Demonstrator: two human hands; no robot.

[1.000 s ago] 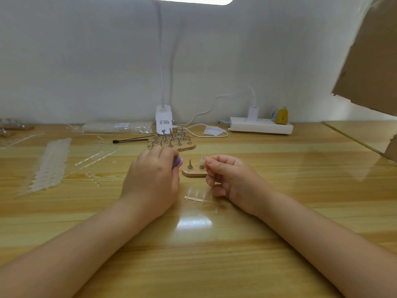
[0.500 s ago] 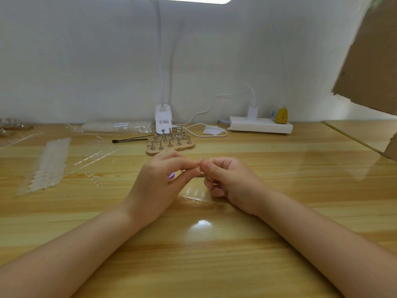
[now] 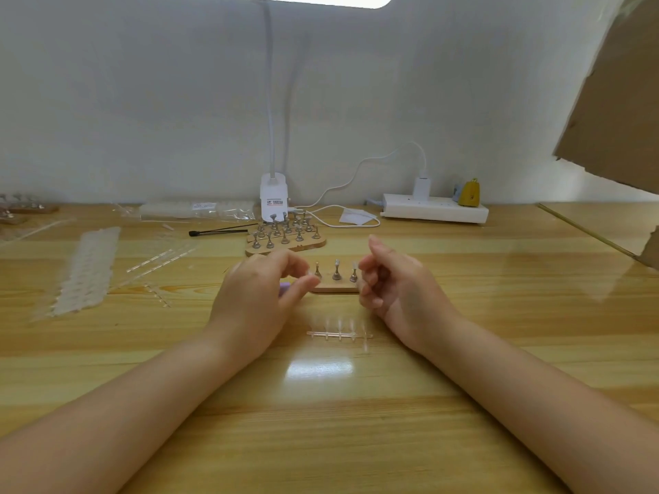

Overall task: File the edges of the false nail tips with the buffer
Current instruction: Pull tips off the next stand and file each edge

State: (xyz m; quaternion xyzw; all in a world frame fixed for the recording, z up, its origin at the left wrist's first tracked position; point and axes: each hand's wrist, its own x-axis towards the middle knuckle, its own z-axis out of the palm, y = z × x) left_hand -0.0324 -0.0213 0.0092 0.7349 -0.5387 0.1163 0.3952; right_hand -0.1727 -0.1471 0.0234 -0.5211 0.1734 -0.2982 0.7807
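A purple buffer [image 3: 284, 289] is held inside the curled fingers of the left hand [image 3: 262, 295]; only a small end of it is seen below the palm, so its long axis and heading cannot be told. The thumb and forefinger of that hand are brought together just left of a small wooden stand [image 3: 335, 288], and whether a nail tip is pinched between them cannot be told. The right hand [image 3: 396, 287] is kept at the right end of the stand, its fingers loosely curled and nothing seen in them. Three upright metal pegs [image 3: 336, 270] are carried by the stand in a row running left to right; the rightmost is capped by a clear tip. Near the hands a clear strip of false nail tips [image 3: 338, 335] is laid on the wooden table [image 3: 356, 422], its long axis left to right. Farther off, a larger wooden stand [image 3: 285, 244] is filled with many pegs. At the far left, more tip strips [image 3: 85, 270] are laid out.
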